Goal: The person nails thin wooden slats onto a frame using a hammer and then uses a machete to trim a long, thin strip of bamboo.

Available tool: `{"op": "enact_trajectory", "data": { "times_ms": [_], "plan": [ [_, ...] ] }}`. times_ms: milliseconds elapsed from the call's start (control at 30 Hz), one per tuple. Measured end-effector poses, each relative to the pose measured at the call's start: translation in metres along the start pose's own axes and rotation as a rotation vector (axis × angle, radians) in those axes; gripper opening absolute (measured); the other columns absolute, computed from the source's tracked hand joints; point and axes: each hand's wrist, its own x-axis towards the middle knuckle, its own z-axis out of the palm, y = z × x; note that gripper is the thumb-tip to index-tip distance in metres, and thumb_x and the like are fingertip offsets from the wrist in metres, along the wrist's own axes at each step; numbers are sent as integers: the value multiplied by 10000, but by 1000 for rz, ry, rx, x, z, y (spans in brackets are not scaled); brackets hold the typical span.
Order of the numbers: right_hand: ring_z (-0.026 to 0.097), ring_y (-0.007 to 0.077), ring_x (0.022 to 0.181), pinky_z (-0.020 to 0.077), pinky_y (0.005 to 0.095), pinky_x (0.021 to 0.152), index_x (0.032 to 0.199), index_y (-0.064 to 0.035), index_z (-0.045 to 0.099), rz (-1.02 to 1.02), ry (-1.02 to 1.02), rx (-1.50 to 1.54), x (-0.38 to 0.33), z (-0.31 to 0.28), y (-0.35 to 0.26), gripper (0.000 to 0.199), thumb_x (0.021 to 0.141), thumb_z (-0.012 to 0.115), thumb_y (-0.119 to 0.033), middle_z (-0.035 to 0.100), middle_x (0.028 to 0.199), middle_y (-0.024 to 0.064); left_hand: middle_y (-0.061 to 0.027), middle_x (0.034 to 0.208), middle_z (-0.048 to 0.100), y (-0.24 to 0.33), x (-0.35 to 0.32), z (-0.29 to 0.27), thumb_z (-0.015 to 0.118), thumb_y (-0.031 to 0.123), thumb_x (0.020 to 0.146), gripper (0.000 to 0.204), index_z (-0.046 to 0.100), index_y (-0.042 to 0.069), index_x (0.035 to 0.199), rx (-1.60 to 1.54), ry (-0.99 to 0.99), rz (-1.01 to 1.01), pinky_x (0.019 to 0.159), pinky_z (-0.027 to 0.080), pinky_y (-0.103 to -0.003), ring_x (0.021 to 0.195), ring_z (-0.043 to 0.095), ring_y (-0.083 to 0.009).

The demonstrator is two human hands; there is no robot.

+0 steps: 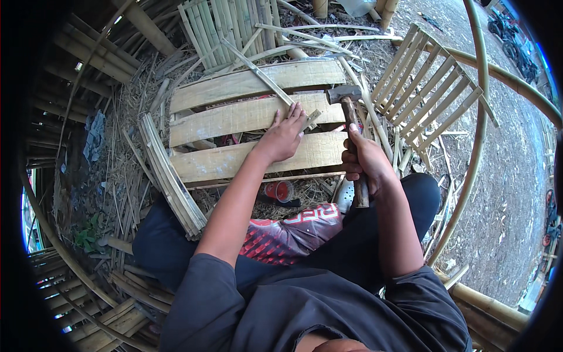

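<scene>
My right hand (369,154) is wrapped round the wooden handle of a hammer (348,111). Its dark metal head is raised over the right end of a low bench of wooden planks (223,123). On the middle plank my left hand (285,134) presses down, its fingers over the near end of a long bamboo strip (256,71). That strip runs away to the upper left. A short bamboo piece (312,119) sticks out beside the left fingertips; whether the two pieces are joined I cannot tell.
A slatted bamboo frame (431,88) leans at the right, and a bamboo slat panel (226,29) stands behind the bench. Bundled strips (170,176) lie by my left knee. Under the bench's near edge sits a red container (279,190). Bamboo poles (478,135) bound the right side.
</scene>
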Motion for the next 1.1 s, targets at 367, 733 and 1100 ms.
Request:
{"op": "enact_trajectory", "data": {
  "times_ms": [367,733,1100],
  "plan": [
    [293,95,480,296,309,459,772,-168,378,14,-34,-6,19,-8,-3,460,1083,457,-498,285,597,-67,-271,1641,266,-32,48,-34,426,171,1059,523,368,-71,1519,-46,191,-78,1271,87,-553,1562,186,-367],
    [342,101,441,314,307,422,878,-99,454,-141,95,-309,64,14,3,418,1078,475,-465,380,603,-24,-152,1679,266,-69,63,-5,446,237,1044,573,357,33,1572,-2,186,-154,1256,68,-610,1557,246,-284],
    [580,191,502,502,367,448,889,26,548,-263,177,-489,114,44,9,515,1064,484,-454,572,670,77,-71,1668,329,-65,55,9,386,207,1035,544,406,64,1559,124,374,-317,1265,95,-577,1549,279,-212]
  ]
}}
